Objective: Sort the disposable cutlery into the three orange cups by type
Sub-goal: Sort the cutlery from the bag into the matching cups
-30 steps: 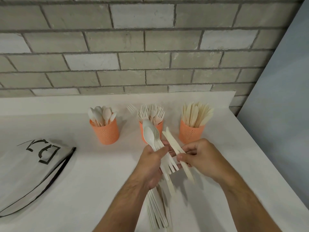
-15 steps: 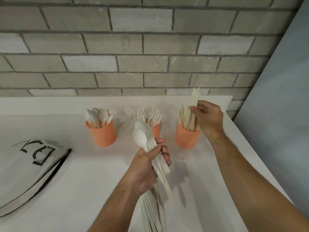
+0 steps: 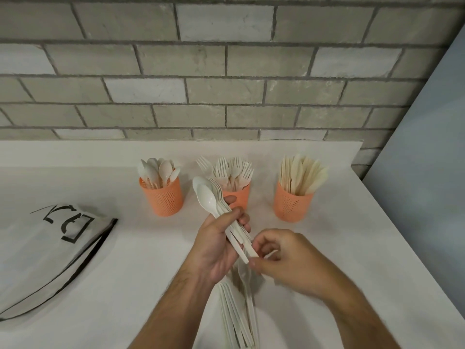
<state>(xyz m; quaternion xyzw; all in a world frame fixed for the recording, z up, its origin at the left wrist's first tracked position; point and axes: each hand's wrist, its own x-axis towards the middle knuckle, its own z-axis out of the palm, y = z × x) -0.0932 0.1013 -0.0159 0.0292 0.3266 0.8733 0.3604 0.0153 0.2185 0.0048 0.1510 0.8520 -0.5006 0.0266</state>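
Head view. My left hand (image 3: 216,244) is closed around a fanned bundle of pale disposable plastic cutlery (image 3: 221,212); the spoon bowls at the top of the bundle point up and away from me, and the handles run down past my palm toward the lower edge of the frame. My left fingers (image 3: 242,219) wrap the bundle from the far side, with the thumb pressed across its near side. My right hand (image 3: 289,258) sits just beside the left, its fingers (image 3: 259,248) curled inward and pinched against the lower handle ends of the bundle; I cannot tell which single piece they hold.

Three perforated orange plastic cups stand in a row on the white surface (image 3: 125,273), behind my hands and apart from one another. The left orange cup (image 3: 163,197) holds spoons, bowls up. The middle orange cup (image 3: 237,197) holds forks, tines up; the raised spoon bowls and my left fingers partly cover its front. The right orange cup (image 3: 292,204) holds knives, unobstructed.

A grey fabric drawstring bag with black cord and a black printed mark (image 3: 45,253) lies flat at the left, well apart from the cups. A grey brick wall (image 3: 226,84) rises behind the surface.
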